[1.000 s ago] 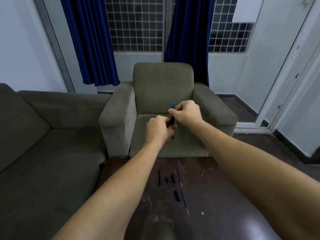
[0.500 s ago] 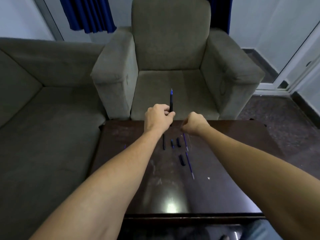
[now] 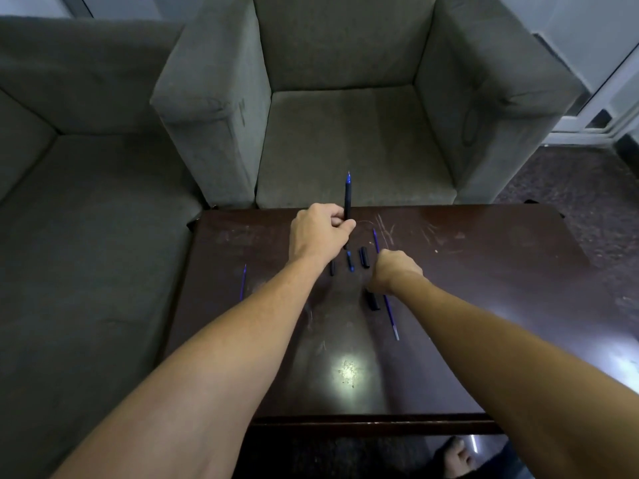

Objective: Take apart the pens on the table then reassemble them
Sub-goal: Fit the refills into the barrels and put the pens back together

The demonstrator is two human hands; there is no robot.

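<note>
My left hand (image 3: 320, 233) grips a black pen (image 3: 347, 198) with a blue tip, held upright over the far edge of the dark table (image 3: 484, 271). My right hand (image 3: 394, 271) is lowered onto the table with its fingers curled down over the loose pen parts; I cannot tell whether it holds one. Around it lie a black cap (image 3: 363, 256), a small blue-tipped piece (image 3: 350, 261), a black barrel piece (image 3: 332, 267), another black piece (image 3: 372, 300) and a blue refill (image 3: 390, 316). A second refill (image 3: 375, 239) lies just beyond my right hand.
Another blue refill (image 3: 243, 282) lies apart near the table's left edge. A grey armchair (image 3: 345, 98) stands right behind the table and a grey sofa (image 3: 86, 202) along the left. My bare foot (image 3: 456, 458) shows below the table's near edge.
My right hand let go of the pen and dropped to the parts on the table. The left hand kept the pen upright. The camera tilted down towards the table.
</note>
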